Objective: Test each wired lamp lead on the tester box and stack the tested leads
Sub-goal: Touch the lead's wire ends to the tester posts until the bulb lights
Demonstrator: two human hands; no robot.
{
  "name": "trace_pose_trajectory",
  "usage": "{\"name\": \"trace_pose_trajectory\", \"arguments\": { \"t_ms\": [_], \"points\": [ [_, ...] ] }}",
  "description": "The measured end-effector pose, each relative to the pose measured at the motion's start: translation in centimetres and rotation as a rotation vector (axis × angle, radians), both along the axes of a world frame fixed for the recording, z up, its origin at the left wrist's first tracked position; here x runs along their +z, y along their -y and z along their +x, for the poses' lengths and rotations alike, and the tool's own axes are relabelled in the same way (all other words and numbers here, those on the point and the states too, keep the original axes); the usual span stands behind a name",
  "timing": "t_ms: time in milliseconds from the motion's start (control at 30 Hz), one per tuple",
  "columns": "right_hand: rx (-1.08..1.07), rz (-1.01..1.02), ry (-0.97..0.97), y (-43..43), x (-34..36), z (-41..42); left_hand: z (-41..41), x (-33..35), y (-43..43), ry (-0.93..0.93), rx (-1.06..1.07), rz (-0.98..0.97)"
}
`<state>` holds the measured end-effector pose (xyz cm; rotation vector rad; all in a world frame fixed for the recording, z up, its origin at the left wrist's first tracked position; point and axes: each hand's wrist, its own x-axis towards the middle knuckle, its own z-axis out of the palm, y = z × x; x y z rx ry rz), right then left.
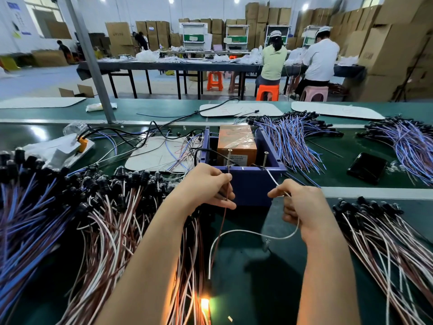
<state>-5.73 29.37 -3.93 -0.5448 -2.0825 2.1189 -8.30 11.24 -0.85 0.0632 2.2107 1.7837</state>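
- Left hand (206, 186): thumb and forefinger pinch the brown wire (222, 221) of one lead. The wire end is held up at the left screw (229, 157) on the blue tester box (248, 186).
- Right hand (302, 207): fingers curled, pinching the white wire (246, 231) of the same lead. Its end reaches the right screw (265, 158).
- Both wires hang down in front of the box to the lamp (204, 303), which glows orange low over the green surface (246, 266), between the forearms.
- Pile of brown-and-white leads (112, 219) lies just left of the left forearm; a second such pile (386, 242) lies right of the right forearm.
- Blue-wired leads (293, 139) lie behind the box to its right, with a black phone (366, 167) near them.
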Motion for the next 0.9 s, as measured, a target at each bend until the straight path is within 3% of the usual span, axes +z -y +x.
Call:
{"name": "trace_pose_trajectory", "arguments": {
  "t_ms": [900],
  "points": [
    [0.024,0.022,-0.013,0.34,0.29,0.21,-0.23,-0.22,0.32,-0.005,-0.011,-0.011]
  ]
}}
